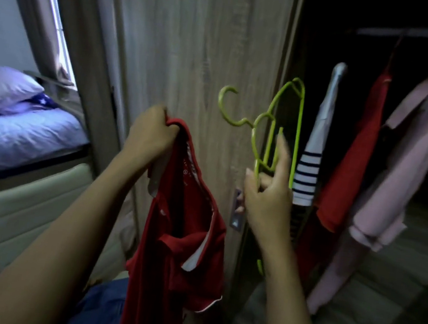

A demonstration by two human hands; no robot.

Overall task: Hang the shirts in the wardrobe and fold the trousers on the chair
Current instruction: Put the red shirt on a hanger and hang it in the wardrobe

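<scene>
A person's left hand [153, 136], fingers curled tight, grips the bunched top edge of a red shirt [184, 240]. The right hand [266, 197] pinches a lime-green hanger [297, 141] between thumb and fingers, one finger raised along the frame. The shirt hangs limp in front of the closed wardrobe door [196, 48], showing white trim at the sleeve and a striped band inside the collar. The hanger is held on end just right of it, hook pointing left, and is not yet in the shirt. Motion blur doubles its outline, but it appears to be a single hanger.

Beyond the hands, three garments hang side by side from the rail [420, 36] in the dark open section. They are one pale top with navy stripes [309, 173], one red garment [354, 160] and one pink shirt [401, 162].

One piece of blue cloth [102, 309] lies low between the forearms. At far left stands one bed [17, 132] with one lilac pillow [4, 86], beside a drawn curtain [62, 14].
</scene>
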